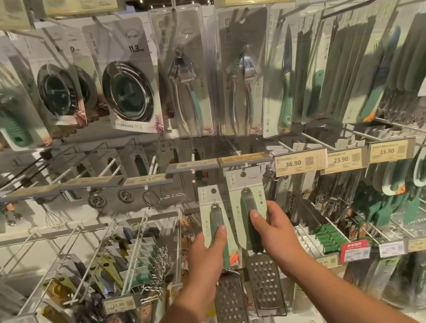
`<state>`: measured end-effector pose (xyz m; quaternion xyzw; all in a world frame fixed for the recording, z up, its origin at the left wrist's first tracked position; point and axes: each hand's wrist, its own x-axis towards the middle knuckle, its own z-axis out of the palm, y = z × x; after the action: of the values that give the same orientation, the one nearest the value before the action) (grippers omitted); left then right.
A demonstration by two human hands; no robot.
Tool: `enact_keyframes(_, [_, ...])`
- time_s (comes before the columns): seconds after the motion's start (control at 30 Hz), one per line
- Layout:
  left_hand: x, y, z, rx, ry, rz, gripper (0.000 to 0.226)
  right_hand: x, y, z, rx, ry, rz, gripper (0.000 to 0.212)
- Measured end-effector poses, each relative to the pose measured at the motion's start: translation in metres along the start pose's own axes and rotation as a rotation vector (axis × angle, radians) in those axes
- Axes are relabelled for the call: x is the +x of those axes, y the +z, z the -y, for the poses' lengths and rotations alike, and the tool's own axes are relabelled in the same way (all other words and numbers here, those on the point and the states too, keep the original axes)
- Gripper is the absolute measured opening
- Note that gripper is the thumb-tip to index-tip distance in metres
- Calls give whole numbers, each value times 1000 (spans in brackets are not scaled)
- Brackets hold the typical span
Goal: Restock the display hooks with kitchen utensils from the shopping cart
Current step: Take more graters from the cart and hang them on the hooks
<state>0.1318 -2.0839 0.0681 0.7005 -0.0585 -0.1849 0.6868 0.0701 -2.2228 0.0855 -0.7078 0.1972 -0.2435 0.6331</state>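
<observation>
Two graters on green backing cards are held up side by side in front of the middle row of hooks. The left hand (209, 248) has its grip closed round the handle of the left grater (226, 279), thumb pressed on the front. The right hand (270, 231) grasps the handle of the right grater (262, 268) in the same way. The right card sits higher, its hanging hole just beneath the grey price strip (243, 159) at the hook's near end; whether the hook has already entered the hole cannot be told. The left card is lower, and its hole is clear of any hook.

To do this step well, seat one card at a time. Tilt the card top toward the shelf so the hole meets the hook tip squarely, then slide it far along the hook before letting go. Keep the thumbs low on the handles so they do not cover the holes. The blades hang free below and could swing into the packets on the lower hooks (141, 245), so move slowly.
</observation>
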Motion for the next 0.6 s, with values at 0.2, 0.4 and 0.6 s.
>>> enact_keyframes(0.2, [1, -4, -3, -55, -18, 10, 52, 19, 0, 4, -93, 79, -21, 92])
enact_keyframes(0.4, [3, -10, 2, -90, -10, -63, 24, 43, 3, 4, -245, 201, -73, 77])
enact_keyframes(0.6, [-2, -14, -6, -44, -24, -69, 23, 29, 5, -7, -204, 274, 0, 52])
